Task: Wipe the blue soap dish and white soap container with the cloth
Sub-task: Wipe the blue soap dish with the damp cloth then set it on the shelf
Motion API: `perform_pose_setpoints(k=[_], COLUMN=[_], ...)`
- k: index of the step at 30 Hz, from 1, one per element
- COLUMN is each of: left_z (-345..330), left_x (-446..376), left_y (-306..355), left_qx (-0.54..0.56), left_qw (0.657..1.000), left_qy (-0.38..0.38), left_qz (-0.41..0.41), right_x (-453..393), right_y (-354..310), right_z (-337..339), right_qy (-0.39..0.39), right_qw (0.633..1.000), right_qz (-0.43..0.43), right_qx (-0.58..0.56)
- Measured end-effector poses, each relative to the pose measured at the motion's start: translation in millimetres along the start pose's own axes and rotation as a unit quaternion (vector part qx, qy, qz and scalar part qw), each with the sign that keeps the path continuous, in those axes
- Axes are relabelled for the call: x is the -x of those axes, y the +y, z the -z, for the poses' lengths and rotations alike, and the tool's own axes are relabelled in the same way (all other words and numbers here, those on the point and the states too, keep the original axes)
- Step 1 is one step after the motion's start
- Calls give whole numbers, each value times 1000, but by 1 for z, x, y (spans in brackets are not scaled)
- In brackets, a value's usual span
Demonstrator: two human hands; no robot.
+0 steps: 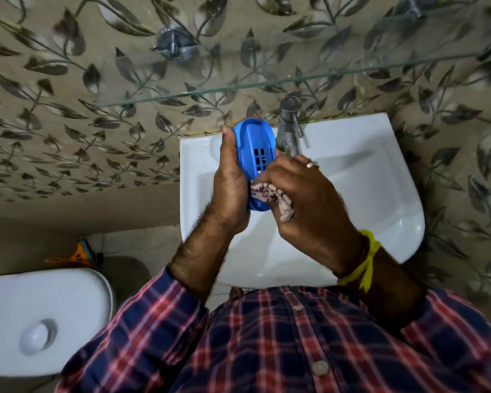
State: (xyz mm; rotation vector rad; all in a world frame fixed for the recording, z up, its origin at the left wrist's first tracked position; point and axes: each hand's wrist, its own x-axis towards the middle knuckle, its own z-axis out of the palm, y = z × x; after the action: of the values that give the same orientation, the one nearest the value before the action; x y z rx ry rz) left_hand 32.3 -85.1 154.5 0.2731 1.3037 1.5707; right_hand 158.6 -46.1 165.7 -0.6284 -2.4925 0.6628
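Observation:
Above the white basin (380, 177) my left hand (229, 182) grips the blue soap dish (255, 146) by its left edge and holds it upright, its slotted inside turned to the right. My right hand (304, 199) holds a bunched pink patterned cloth (270, 195) and presses it against the lower part of the dish. A pale rounded thing (215, 141) shows on the basin's back left corner behind my left hand; I cannot tell whether it is the white soap container.
A metal tap (289, 126) stands at the back of the basin, just right of the dish. A glass shelf (267, 83) runs along the leaf-patterned wall above. A white toilet cistern (46, 316) sits at lower left, with orange and blue items (80, 252) behind it.

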Motion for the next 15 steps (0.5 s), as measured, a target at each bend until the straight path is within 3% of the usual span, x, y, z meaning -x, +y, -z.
perform_pose_setpoints(k=[5,8,12,15], left_z=[-1,0,2,-1], left_x=[0,1,-1,3], left_y=[2,4,10,4], left_qx=[-17,14,18,29], left_qw=[1000,1000,999,999], left_qy=[17,17,-14,-21], left_qz=[-14,-12,-29,-17], right_x=[5,4,8,4], right_y=[7,10,8,13], right_z=[12,12,5,10], right_qy=[-86,-62,-63,-25], right_qw=[994,997,996,997], right_qz=[40,-16,11,-41], right_qx=[48,44,64,58])
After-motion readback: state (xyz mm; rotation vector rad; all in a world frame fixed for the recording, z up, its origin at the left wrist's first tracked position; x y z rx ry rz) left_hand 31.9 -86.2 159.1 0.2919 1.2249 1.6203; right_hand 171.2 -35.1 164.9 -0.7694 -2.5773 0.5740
